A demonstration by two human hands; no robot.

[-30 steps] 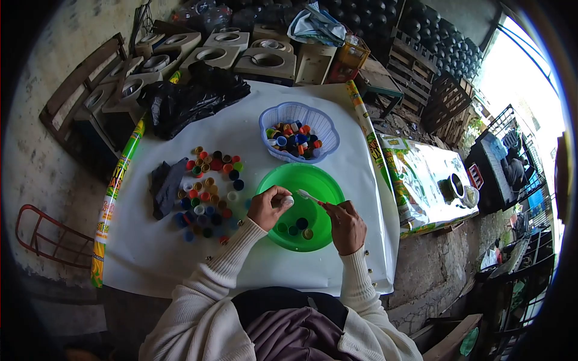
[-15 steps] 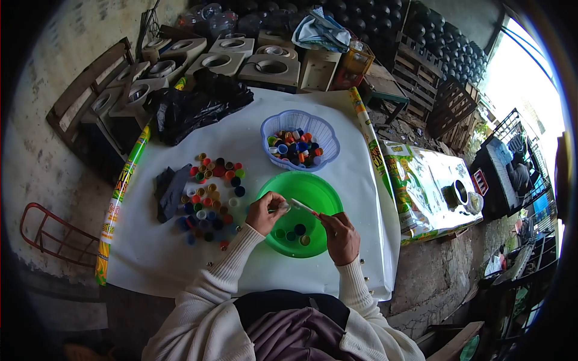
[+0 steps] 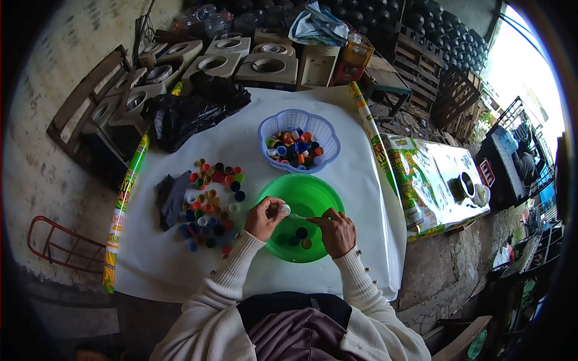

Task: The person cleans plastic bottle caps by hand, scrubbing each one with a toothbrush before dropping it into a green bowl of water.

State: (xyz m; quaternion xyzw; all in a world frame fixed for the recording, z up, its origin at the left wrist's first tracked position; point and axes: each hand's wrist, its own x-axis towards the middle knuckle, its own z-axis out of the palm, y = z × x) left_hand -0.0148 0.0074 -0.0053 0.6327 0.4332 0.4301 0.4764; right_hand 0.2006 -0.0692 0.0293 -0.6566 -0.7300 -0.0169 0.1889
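Observation:
My left hand pinches a white bottle cap above the left side of the green basin. In my right hand is a slim pale-ended tool, pointing left toward the cap; its exact kind is hard to make out. Several bottle caps lie at the bottom of the basin. On the white sheet to the left, loose caps of many colours are spread out. Beyond the green basin stands a blue plastic basket with more caps in it.
A dark cloth lies left of the loose caps. Behind it is a black plastic bag. Rolled, printed edges border the white sheet. A second covered table stands at the right, and pale box-shaped units stand behind.
My left hand has turned, so the white cap shows more fully. The tool in my right hand is lower and more level, with my fingers over its handle. The view has shifted slightly.

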